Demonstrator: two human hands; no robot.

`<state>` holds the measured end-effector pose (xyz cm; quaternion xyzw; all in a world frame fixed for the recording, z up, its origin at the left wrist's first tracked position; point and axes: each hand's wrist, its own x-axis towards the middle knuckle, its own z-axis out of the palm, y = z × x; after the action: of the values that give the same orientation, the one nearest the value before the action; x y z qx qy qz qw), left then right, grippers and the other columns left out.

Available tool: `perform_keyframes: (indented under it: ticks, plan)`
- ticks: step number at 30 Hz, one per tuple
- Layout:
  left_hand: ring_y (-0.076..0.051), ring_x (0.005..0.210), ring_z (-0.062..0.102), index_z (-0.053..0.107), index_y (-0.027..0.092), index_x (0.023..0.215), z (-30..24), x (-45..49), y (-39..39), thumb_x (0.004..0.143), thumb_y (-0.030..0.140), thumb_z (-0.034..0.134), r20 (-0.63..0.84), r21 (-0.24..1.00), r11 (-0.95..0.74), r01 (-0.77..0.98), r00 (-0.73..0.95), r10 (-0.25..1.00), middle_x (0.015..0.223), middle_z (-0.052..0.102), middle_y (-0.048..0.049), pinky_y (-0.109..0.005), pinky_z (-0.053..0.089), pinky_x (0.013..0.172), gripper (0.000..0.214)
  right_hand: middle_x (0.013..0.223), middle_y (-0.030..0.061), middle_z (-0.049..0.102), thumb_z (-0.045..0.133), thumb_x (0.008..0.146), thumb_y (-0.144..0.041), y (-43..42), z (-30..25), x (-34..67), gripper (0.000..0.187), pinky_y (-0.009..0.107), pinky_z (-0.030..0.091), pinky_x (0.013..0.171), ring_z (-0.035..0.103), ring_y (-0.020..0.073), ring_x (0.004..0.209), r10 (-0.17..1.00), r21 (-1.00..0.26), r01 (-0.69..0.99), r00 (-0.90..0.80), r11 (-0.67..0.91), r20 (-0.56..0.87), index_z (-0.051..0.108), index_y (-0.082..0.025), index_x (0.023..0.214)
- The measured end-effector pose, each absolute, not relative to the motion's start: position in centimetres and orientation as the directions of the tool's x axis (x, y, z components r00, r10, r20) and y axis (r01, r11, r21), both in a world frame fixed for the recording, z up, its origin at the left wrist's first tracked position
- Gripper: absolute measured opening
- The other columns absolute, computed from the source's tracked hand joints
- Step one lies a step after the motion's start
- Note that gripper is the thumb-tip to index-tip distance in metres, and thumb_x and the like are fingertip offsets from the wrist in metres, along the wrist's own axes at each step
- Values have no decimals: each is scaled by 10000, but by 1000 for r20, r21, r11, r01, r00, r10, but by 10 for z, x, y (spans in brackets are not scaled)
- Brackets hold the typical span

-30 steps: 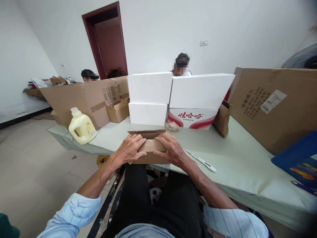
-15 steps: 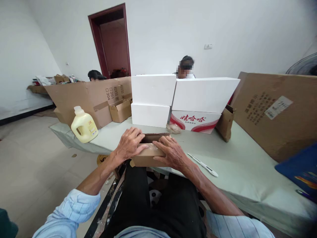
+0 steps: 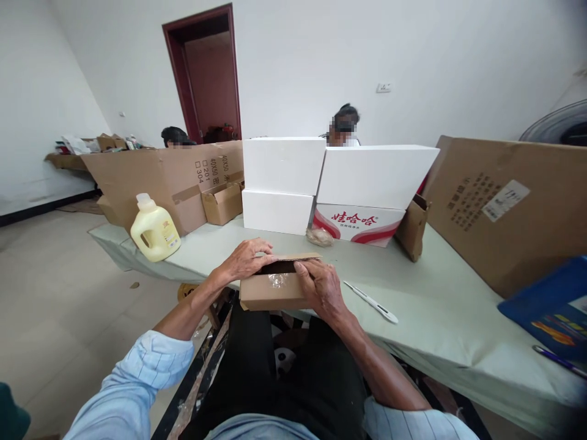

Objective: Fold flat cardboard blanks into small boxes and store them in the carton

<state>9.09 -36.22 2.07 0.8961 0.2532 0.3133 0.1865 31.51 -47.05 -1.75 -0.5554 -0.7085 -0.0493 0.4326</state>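
Observation:
A small brown cardboard box (image 3: 275, 293) lies at the table's near edge, its top partly open along a dark gap. Clear tape shows on its near side. My left hand (image 3: 247, 259) grips the back left of the box, thumb by the opening and fingers over the far flap. At the right end, my right hand (image 3: 323, 287) is wrapped round the box, thumb at the gap and fingertips behind the raised flap. A white scalpel-shaped knife (image 3: 372, 303) rests on the cloth to the right of my right hand.
White boxes (image 3: 284, 165) stand stacked behind a crumpled clear wad (image 3: 320, 237). A yellow jug (image 3: 155, 229) and a large carton (image 3: 132, 174) are at left. Another large carton (image 3: 490, 208), a blue package (image 3: 550, 311) and a pen (image 3: 557, 360) lie right. Two people sit beyond the boxes.
The far flap has tilted down toward the opening, and the box's taped near side now shows more. My left hand has shifted right and back along the box; my right hand has moved toward its right end.

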Motion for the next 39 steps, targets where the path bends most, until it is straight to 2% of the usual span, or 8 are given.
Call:
perform_keyframes:
  ticks: [7,14,19,23,28,32,36,39]
  plan:
    - [-275,1191,729,752,212,875,20,101,-374,921,457,700,300,681,-663,311,707,640,1230,799,-78,-391,566,1025,255,604,16,615,483,1098,-583,-472,-33,315,648,314,409,629,557,176,600,689,-627,698,264,346,674,586,-215,574]
    - [-206,908,717,730,191,912,17,97,-388,832,436,789,245,748,-593,298,706,664,1183,800,-84,-318,551,794,265,574,-6,555,575,1060,-494,-487,-38,305,571,314,410,638,512,161,590,653,-632,688,300,357,696,550,-212,565]
    - [-147,711,578,669,194,763,32,118,-389,827,404,775,212,625,-696,354,781,588,807,687,9,-273,422,649,243,547,-19,515,599,1044,-412,-494,-41,300,542,323,401,660,501,157,580,635,-592,719,275,363,722,514,-214,547]
    - [-142,687,513,578,204,706,38,135,-395,838,408,773,213,489,-756,436,781,588,768,618,25,-283,357,635,311,528,-33,477,591,1051,-375,-497,-43,301,543,321,384,659,458,144,559,622,-566,733,252,378,742,495,-211,543]
    - [-161,744,584,625,219,859,30,103,-406,899,417,774,233,489,-771,408,791,566,884,688,12,-287,427,691,252,580,-18,584,599,1061,-365,-506,-48,304,511,329,426,723,526,154,593,599,-544,735,237,403,765,554,-211,576]
    - [-230,1063,720,659,224,1023,9,56,-420,954,367,756,360,515,-811,277,789,498,1288,740,-88,-354,550,945,186,594,-9,585,595,1069,-404,-520,-56,302,527,358,485,809,548,176,624,601,-577,723,280,381,748,522,-229,577]
    - [-273,1278,702,677,230,1200,-25,31,-436,1032,256,652,580,336,-913,231,713,393,1377,731,-150,-418,561,1066,172,626,10,593,560,1093,-453,-527,-60,303,527,403,524,862,573,208,659,638,-596,719,277,359,718,551,-247,608]
    - [-279,1252,719,734,236,1134,-40,28,-436,1074,165,504,627,177,-944,277,708,325,1400,734,-149,-441,581,1027,248,880,69,752,572,1095,-473,-524,-53,316,368,441,525,944,689,262,870,701,-552,722,130,418,701,736,-243,859]
